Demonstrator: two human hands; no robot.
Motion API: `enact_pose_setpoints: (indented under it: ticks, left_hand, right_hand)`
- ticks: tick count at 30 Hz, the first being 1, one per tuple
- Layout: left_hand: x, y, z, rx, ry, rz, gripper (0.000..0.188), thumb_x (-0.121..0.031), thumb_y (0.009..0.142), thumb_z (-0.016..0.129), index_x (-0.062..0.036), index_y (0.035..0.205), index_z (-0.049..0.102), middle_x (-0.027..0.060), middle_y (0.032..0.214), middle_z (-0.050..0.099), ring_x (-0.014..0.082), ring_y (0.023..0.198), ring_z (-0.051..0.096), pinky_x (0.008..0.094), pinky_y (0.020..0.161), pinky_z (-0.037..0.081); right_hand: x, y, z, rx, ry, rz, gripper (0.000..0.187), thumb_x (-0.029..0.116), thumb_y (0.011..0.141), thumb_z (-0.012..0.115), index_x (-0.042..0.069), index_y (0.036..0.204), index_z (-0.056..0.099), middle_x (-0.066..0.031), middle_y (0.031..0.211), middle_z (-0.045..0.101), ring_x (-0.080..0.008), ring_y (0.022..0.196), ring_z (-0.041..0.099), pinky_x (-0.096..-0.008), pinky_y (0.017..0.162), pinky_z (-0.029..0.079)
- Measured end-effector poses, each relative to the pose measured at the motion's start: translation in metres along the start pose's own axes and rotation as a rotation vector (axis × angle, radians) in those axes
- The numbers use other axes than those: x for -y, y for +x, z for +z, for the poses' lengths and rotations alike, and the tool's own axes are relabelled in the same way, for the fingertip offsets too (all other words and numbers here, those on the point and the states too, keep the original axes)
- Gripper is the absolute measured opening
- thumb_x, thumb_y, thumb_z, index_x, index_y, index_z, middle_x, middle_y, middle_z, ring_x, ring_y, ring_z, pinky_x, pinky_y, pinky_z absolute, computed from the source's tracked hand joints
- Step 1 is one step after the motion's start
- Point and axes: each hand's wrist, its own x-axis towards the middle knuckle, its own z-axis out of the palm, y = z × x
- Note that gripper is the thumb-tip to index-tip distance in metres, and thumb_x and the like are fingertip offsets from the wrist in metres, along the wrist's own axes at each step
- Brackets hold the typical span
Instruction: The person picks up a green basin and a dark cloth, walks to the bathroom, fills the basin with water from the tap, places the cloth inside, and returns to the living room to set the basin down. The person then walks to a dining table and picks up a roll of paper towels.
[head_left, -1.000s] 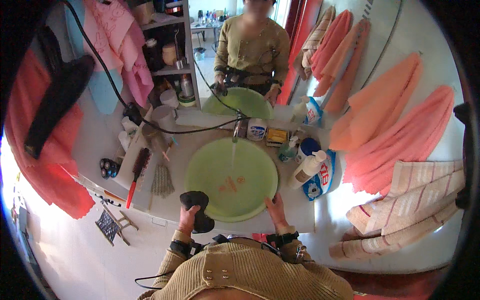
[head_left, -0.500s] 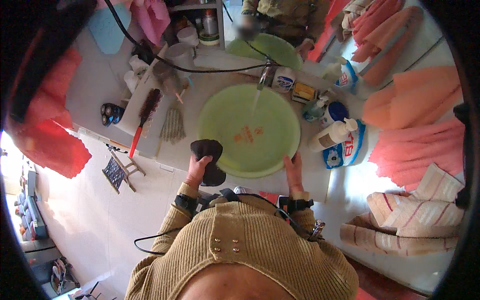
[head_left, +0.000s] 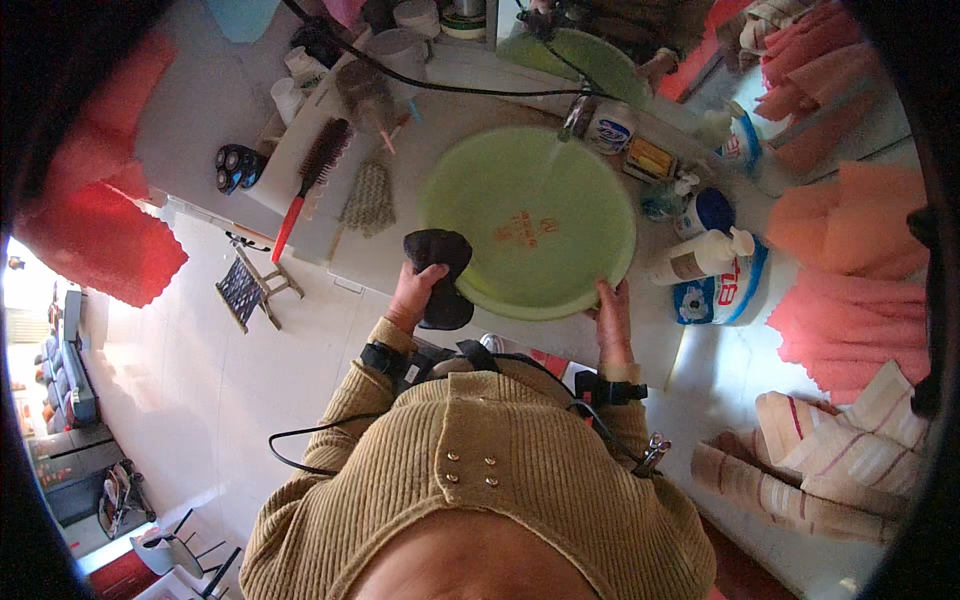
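My left hand [head_left: 415, 292] grips a soft-looking black item [head_left: 440, 278], narrow in the middle and rounded at both ends like a shoe sole; I cannot tell its exact kind. It hangs beside the near left rim of a light green plastic basin [head_left: 440, 165]. My right hand [head_left: 613, 318] holds the basin's near right rim, its thumb on the edge. Red printing shows on the basin's bottom. Above the far rim stands a metal tap [head_left: 577, 117], with a faint pale streak under it.
On the counter's left lie a red-handled hairbrush [head_left: 312, 185], a grey knitted cloth [head_left: 368, 200] and a black shaver [head_left: 238, 168]. At the right stand a white pump bottle [head_left: 703, 256], a blue-and-white bag [head_left: 715, 295] and a soap box [head_left: 650, 160]. A folding stool [head_left: 255, 287] stands on the floor.
The whole scene has shifted up and slightly right in the picture. The water stream from the tap, plain before, now looks fainter. Both hands keep their holds.
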Motion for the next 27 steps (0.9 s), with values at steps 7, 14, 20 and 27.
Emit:
enact_pose_setpoints:
  ticks: [7, 14, 20, 27]
  left_hand:
    - [0.0, 0.0, 0.002, -0.015, 0.024, -0.033, 0.039, -0.007, 0.071, 0.055, 0.0026, 0.109, 0.051, 0.0078, 0.1, 0.059, 0.0181, 0.09, 0.056, 0.0299, 0.081, 0.044]
    - [-0.005, -0.002, -0.005, 0.042, 0.013, -0.083, 0.038, -0.004, 0.074, 0.055, -0.0005, 0.111, 0.05, 0.0075, 0.098, 0.059, 0.0187, 0.083, 0.058, 0.031, 0.071, 0.049]
    - [-0.007, 0.0, -0.01, 0.063, 0.016, -0.161, 0.038, -0.004, 0.074, 0.056, -0.0015, 0.112, 0.05, 0.0067, 0.1, 0.059, 0.0184, 0.085, 0.058, 0.0313, 0.071, 0.049]
    - [-0.008, -0.001, -0.007, 0.052, -0.016, -0.169, 0.036, -0.005, 0.074, 0.058, -0.0002, 0.11, 0.052, 0.0065, 0.098, 0.06, 0.0177, 0.082, 0.059, 0.0312, 0.072, 0.049]
  right_hand:
    - [-0.004, 0.006, 0.001, 0.071, 0.052, 0.104, 0.053, 0.027, 0.08, 0.056, 0.004, 0.124, 0.036, -0.0111, 0.115, 0.049, -0.0224, 0.097, 0.054, -0.0363, 0.071, 0.05]
    - [-0.009, 0.006, 0.003, 0.068, 0.168, 0.013, 0.056, 0.023, 0.077, 0.055, 0.001, 0.124, 0.035, -0.0116, 0.115, 0.05, -0.023, 0.099, 0.053, -0.0361, 0.077, 0.049]
    - [-0.008, 0.008, 0.005, 0.009, 0.116, 0.055, 0.058, 0.02, 0.074, 0.054, 0.001, 0.125, 0.034, -0.0119, 0.116, 0.048, -0.024, 0.101, 0.051, -0.0367, 0.078, 0.048]
    - [-0.011, 0.005, 0.004, -0.01, 0.122, 0.013, 0.057, 0.018, 0.074, 0.055, 0.0, 0.124, 0.035, -0.0128, 0.115, 0.049, -0.0239, 0.099, 0.052, -0.0361, 0.076, 0.048]
